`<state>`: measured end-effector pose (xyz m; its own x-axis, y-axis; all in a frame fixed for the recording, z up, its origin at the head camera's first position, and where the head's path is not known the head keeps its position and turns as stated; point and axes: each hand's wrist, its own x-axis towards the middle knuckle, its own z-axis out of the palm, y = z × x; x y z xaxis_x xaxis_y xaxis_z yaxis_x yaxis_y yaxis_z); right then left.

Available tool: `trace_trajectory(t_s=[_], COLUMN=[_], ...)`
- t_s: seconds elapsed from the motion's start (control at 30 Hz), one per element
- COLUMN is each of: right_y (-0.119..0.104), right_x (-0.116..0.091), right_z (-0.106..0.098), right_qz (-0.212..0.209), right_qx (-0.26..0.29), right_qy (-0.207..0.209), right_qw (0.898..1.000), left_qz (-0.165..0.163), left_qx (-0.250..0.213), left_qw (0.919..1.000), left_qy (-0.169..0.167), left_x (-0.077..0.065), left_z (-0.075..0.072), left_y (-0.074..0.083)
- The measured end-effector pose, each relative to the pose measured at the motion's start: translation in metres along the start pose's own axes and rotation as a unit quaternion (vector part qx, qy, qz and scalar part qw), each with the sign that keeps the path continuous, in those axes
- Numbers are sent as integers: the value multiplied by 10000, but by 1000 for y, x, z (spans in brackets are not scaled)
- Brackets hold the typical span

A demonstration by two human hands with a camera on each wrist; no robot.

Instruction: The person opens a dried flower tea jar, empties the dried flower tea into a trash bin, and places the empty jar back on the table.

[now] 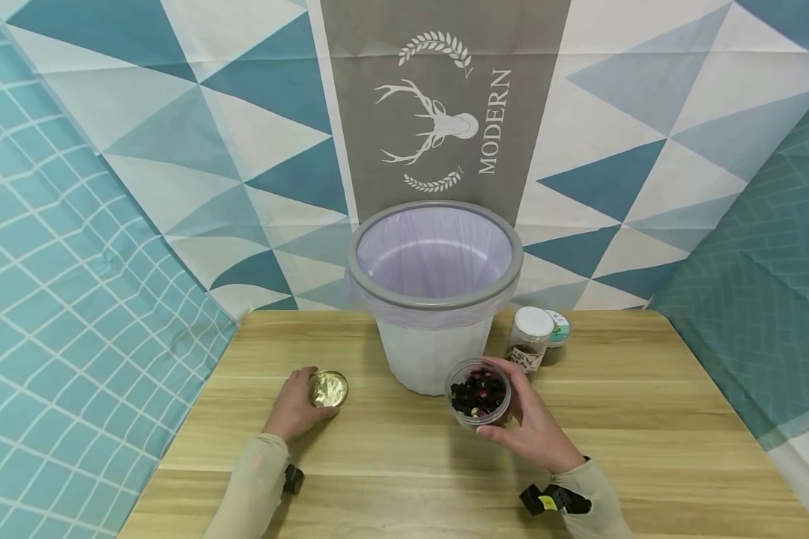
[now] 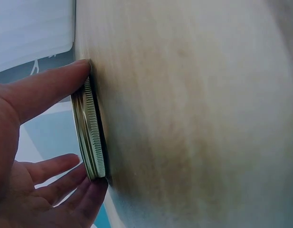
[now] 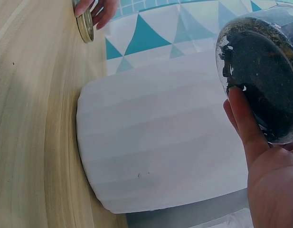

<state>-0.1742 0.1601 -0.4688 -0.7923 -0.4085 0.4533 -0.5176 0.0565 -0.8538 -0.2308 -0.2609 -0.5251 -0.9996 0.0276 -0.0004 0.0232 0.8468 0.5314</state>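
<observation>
My left hand point(image 1: 294, 405) pinches a round gold lid point(image 1: 328, 389) by its rim, low at the tabletop on the left. In the left wrist view the lid point(image 2: 90, 133) shows its ridged edge between thumb and fingers. With my right hand point(image 1: 535, 427) I grip a clear round jar point(image 1: 464, 418) holding dark dried petals with some red and pale bits. The jar is raised in front of the bin, its open mouth facing the head camera. Its dark-looking base point(image 3: 262, 80) shows in the right wrist view, with fingers against it.
A white bin point(image 1: 421, 352) with a grey rim and a lilac liner stands at the back middle of the wooden table point(image 1: 391, 479). To its right are a white-lidded jar point(image 1: 531, 333) and, behind that, a container with a green-and-white lid point(image 1: 558, 326). Patterned cloth hangs behind.
</observation>
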Motion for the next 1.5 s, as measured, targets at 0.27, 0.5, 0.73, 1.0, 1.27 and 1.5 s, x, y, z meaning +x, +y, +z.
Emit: trace_trajectory(t_s=[0.27,0.5,0.73,1.0,1.27,1.5], right_y=[1,-3,-13,-38,-68,-81], right_x=[-1,0,6,18,40,69], right_z=[-1,-2,-10,-34,-63,-81], right_qz=[18,-25,-313,-867,-922,-1375], right_qx=[-27,-20,-56,19,139,417], right_qy=[12,27,142,352,529,800], right_qw=[10000,10000,9994,9956,9942,9864], left_qz=[-20,-24,197,1110,1756,2007], left_qx=[2,127,158,-577,-1054,-1223], left_qw=[10000,9999,9994,9886,9700,9584], left_qy=[-14,-37,241,844,1312,1621], left_x=[-1,-1,0,4,16,28], left_z=[0,1,-6,-43,-84,-106], left_y=[1,2,12,52,89,114])
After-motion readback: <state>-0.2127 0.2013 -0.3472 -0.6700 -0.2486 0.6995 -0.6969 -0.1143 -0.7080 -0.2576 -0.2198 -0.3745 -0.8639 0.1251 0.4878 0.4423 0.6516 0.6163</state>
